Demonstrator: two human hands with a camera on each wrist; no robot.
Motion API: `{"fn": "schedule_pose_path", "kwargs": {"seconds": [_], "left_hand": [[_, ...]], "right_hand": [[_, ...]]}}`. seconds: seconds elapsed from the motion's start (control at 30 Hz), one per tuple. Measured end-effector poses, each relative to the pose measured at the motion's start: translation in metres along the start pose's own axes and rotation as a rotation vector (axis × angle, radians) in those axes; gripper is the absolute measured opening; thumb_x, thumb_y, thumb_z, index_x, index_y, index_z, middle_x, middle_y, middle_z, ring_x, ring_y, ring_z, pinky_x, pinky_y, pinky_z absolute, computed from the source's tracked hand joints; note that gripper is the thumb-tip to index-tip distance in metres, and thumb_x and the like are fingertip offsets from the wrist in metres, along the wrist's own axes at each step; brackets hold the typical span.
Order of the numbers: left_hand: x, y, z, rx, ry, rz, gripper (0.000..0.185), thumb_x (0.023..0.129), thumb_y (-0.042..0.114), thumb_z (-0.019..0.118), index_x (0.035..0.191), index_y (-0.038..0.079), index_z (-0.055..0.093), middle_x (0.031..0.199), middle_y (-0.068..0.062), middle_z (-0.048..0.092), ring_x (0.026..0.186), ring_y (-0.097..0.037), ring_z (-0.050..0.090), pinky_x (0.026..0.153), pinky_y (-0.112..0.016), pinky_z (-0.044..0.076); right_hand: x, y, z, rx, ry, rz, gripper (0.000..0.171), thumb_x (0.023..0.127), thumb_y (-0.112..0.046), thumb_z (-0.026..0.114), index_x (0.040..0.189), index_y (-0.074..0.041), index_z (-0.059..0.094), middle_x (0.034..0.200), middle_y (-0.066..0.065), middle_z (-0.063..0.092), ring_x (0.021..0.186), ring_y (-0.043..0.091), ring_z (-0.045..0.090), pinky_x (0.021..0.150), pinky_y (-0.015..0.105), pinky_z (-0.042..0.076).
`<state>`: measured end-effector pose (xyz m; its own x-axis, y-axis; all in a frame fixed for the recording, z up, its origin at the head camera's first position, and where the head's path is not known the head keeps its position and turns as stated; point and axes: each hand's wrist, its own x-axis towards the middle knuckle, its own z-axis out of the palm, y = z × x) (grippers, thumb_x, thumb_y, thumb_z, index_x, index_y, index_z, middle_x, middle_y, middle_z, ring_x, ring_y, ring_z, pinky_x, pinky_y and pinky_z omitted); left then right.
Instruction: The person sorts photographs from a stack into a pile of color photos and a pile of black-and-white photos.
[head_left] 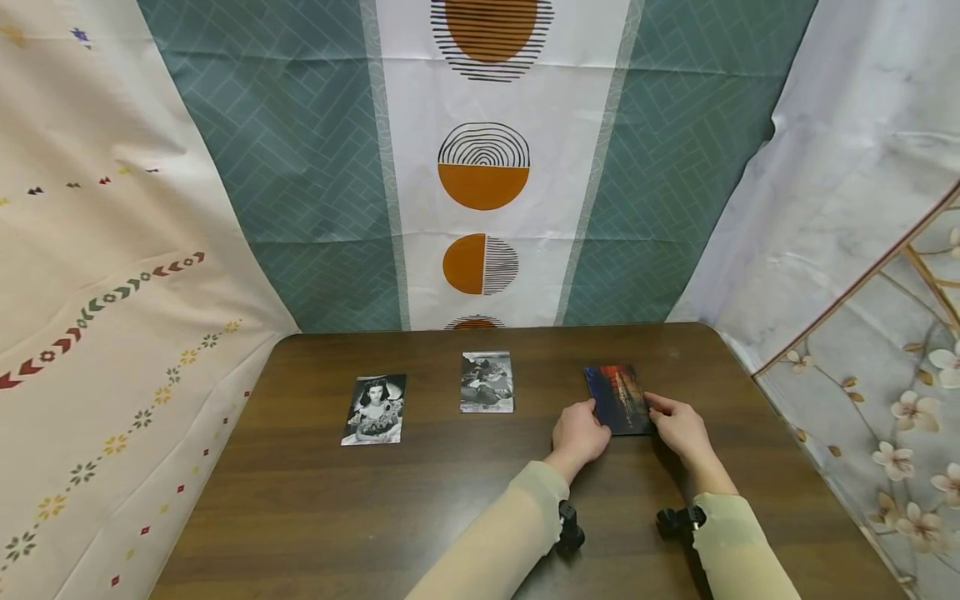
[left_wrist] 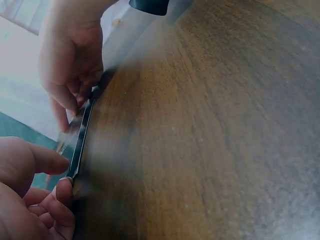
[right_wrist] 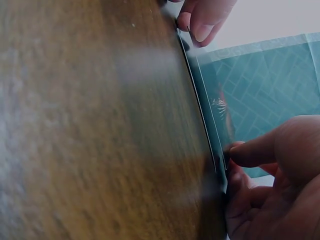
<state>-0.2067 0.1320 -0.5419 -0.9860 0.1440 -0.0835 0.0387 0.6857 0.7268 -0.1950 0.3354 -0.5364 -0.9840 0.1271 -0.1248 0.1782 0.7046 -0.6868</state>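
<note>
A dark blue and orange picture card (head_left: 618, 400) lies at the right of the brown table. My left hand (head_left: 581, 433) pinches its near left corner, thumb over the top and curled fingers at the edge. On the opposite side, my right hand (head_left: 681, 429) holds the near right corner between thumb and fingers. Seen edge-on in the right wrist view, the card (right_wrist: 202, 95) shows two thin edge lines close together, low over the wood. To the left, a black-and-white photo (head_left: 487, 383) of figures lies flat, and beyond it another photo (head_left: 374, 410) shows a portrait.
The brown wooden table (head_left: 420, 517) has rounded far corners. A teal and white patterned cloth (head_left: 315, 167) hangs behind it, with pale printed cloths at the left (head_left: 112, 333) and right (head_left: 847, 333). Each wrist carries a small black camera mount (head_left: 570, 527).
</note>
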Motion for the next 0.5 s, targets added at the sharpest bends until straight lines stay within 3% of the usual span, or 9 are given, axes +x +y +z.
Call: {"fn": "schedule_pose_path", "kwargs": {"seconds": [0.13,0.27,0.5], "left_hand": [[0.0031,0.0009,0.0020,0.037,-0.015,-0.006,0.056,0.089,0.022,0.077,0.144,0.016,0.070,0.104,0.002,0.078,0.097,-0.014,0.070,0.079,-0.034,0.056],[0.0046,0.0009,0.0045,0.070,-0.016,-0.004,0.056,0.089,0.025,0.078,0.144,0.017,0.071,0.133,0.001,0.073,0.117,-0.019,0.070,0.085,-0.036,0.058],[0.0050,0.0025,0.0044,0.088,-0.031,-0.011,0.055,0.089,0.025,0.077,0.143,0.016,0.071,0.136,0.000,0.072,0.122,-0.022,0.068,0.091,-0.039,0.057]], "right_hand": [[-0.0017,-0.0013,-0.0006,0.005,-0.013,0.008,0.050,0.109,-0.016,0.050,0.157,-0.002,0.051,0.148,0.032,0.056,0.144,0.058,0.038,0.114,0.071,0.030],[-0.0024,-0.0020,-0.0008,0.003,-0.018,0.014,0.050,0.110,-0.017,0.050,0.157,-0.002,0.051,0.149,0.031,0.055,0.144,0.057,0.038,0.115,0.070,0.030],[-0.0014,-0.0012,0.0002,-0.009,-0.001,0.012,0.050,0.109,-0.017,0.052,0.156,-0.001,0.052,0.146,0.031,0.058,0.143,0.057,0.040,0.115,0.070,0.031]]}}
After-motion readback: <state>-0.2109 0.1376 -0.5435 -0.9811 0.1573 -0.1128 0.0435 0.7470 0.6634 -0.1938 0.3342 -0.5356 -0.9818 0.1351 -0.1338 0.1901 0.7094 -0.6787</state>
